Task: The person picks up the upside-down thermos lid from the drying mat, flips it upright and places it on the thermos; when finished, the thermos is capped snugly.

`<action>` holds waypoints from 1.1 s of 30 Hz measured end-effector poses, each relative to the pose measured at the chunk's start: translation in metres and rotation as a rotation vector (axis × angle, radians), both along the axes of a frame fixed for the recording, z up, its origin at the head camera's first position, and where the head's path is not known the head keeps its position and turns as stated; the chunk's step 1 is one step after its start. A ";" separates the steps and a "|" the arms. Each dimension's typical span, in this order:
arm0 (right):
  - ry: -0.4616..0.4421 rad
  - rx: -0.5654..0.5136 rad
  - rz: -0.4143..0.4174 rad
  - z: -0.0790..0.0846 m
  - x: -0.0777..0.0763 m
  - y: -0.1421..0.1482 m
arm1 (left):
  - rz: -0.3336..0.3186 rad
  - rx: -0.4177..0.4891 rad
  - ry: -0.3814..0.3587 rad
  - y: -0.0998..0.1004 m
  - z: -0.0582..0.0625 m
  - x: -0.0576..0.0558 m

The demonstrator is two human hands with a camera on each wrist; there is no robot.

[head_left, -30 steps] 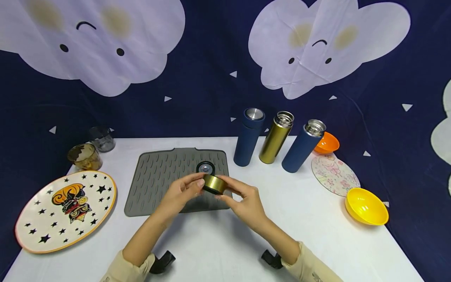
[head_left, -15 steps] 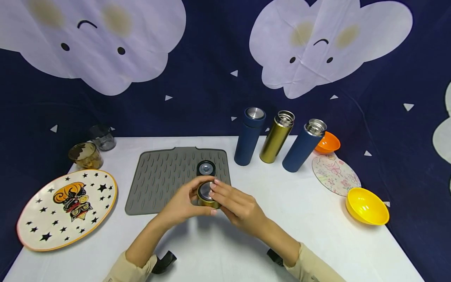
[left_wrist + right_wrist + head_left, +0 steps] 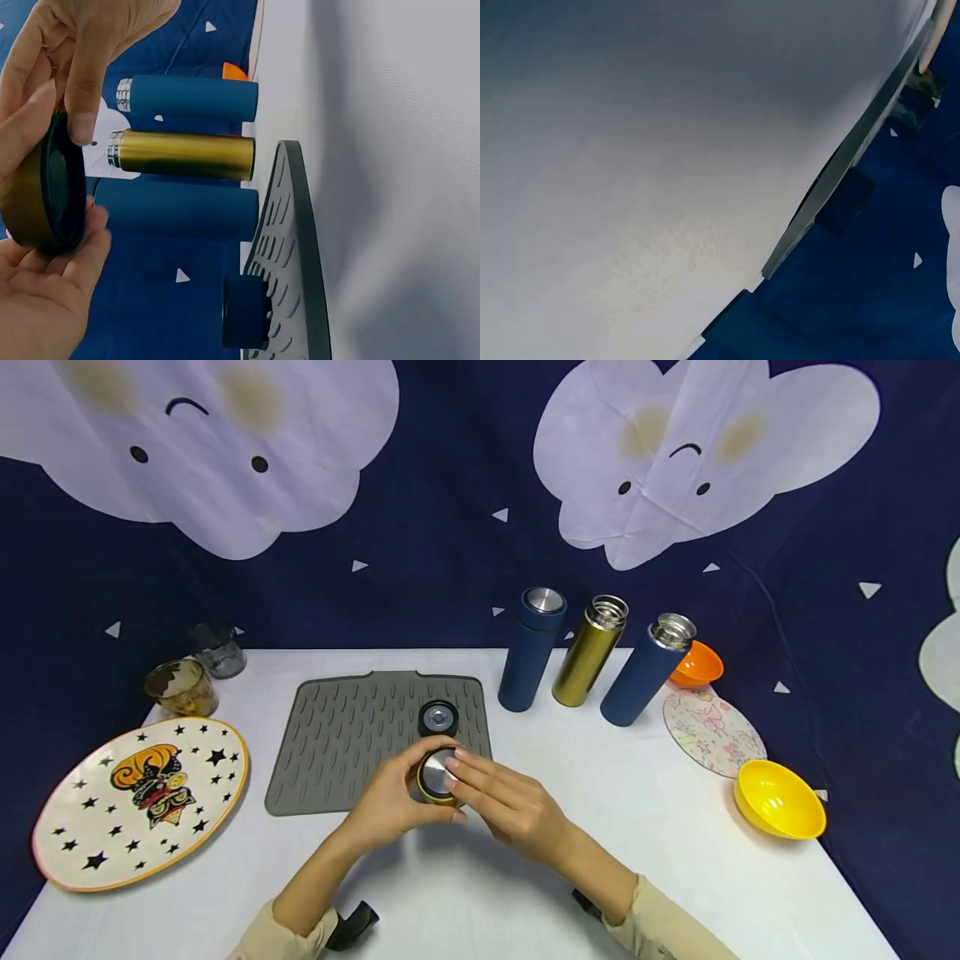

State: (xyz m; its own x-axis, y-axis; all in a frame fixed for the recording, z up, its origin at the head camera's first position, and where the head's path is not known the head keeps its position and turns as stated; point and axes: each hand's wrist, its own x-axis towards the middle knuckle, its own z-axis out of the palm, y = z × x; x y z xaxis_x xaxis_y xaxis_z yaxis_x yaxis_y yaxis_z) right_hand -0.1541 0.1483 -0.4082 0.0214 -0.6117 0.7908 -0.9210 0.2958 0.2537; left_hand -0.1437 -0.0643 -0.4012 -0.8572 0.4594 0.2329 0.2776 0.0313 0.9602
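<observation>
Both hands hold a gold bottle lid (image 3: 435, 770) above the front edge of the grey drying mat (image 3: 337, 752). Its silver top faces the head camera. My left hand (image 3: 390, 797) grips the lid round its side, thumb at the front. The right hand (image 3: 521, 806) pinches its right edge, fingertips on the silver top. In the left wrist view the lid's gold side (image 3: 21, 206) and dark, hollow underside show between the fingers. On the mat lies a dark blue lid (image 3: 438, 718), underside up. The right wrist view shows neither hand's grip.
Behind the mat, to the right, stand a capped blue bottle (image 3: 528, 652), an uncapped gold bottle (image 3: 588, 656) and an uncapped blue bottle (image 3: 645, 672). Far right are an orange bowl (image 3: 696, 665), a patterned disc (image 3: 708, 731) and a yellow bowl (image 3: 780, 797). A star plate (image 3: 82, 777) lies left, near two glasses (image 3: 183, 687).
The gold lid has turned from showing its side to showing its silver top. My left hand has wrapped further round it, and the right fingers have moved onto the top.
</observation>
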 end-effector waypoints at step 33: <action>-0.938 -0.977 -0.863 0.019 -0.122 0.084 | 0.292 -0.197 0.253 0.004 -0.006 0.007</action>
